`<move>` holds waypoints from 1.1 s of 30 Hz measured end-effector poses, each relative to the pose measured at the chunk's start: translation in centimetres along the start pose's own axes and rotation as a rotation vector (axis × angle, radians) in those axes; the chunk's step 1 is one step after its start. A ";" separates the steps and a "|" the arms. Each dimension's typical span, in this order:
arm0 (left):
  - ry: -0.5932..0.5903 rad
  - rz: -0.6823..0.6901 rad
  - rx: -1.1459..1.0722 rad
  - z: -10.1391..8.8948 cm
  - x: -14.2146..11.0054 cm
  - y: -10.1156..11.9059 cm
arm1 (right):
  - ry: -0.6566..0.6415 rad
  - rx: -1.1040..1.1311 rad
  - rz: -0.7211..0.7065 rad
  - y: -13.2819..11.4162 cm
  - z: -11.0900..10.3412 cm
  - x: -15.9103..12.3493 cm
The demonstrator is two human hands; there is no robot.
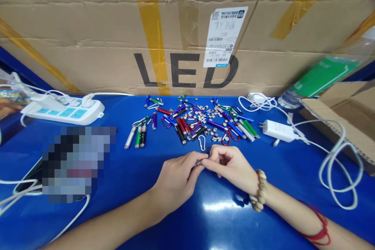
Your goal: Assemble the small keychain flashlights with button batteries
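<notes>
My left hand [178, 174] is closed, pinching a small greyish metallic piece [199, 162] between thumb and fingertips. Meeting it from the right, my right hand [234, 166] has its thumb and bent forefinger closed at the other end of that piece. Fingers cover most of it, so its kind cannot be made out. Just beyond the hands lies a silver carabiner clip [202, 143]. Behind that is a loose spread of coloured metal tubes, such as a red tube [182, 125] and a purple tube [217, 125], with button cells [202, 116] and more clips among them.
Several tubes with clips [138, 136] lie left of the spread. A power strip [64, 111] and a pixelated device [76, 164] are at left. To the right are a white charger [278, 130], looped cable, a bottle [322, 76] and an open carton [336, 121]. A large cardboard box [102, 27] stands behind.
</notes>
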State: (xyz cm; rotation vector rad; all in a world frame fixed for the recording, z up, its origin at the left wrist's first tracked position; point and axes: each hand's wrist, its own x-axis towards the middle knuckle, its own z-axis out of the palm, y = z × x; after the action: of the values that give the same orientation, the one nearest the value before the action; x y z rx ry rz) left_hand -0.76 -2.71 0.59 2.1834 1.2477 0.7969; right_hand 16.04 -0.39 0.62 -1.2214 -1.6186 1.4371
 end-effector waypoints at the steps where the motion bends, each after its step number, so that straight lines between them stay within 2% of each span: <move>1: 0.002 0.003 0.000 0.0 0.0 0.0 | -0.002 0.002 0.000 0.0 0.0 0.0; 20: -0.029 -0.016 -0.044 -0.1 0.1 0.1 | 0.008 0.053 -0.002 -0.2 0.1 -0.1; 33: -0.031 -0.060 -0.052 0.2 -0.1 -0.2 | 0.069 0.048 -0.044 -0.4 0.1 -0.1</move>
State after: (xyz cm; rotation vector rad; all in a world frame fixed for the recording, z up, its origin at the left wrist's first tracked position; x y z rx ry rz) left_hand -0.80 -2.70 0.29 2.0993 1.2566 0.7608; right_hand 15.89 -0.47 0.99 -1.1884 -1.5462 1.3837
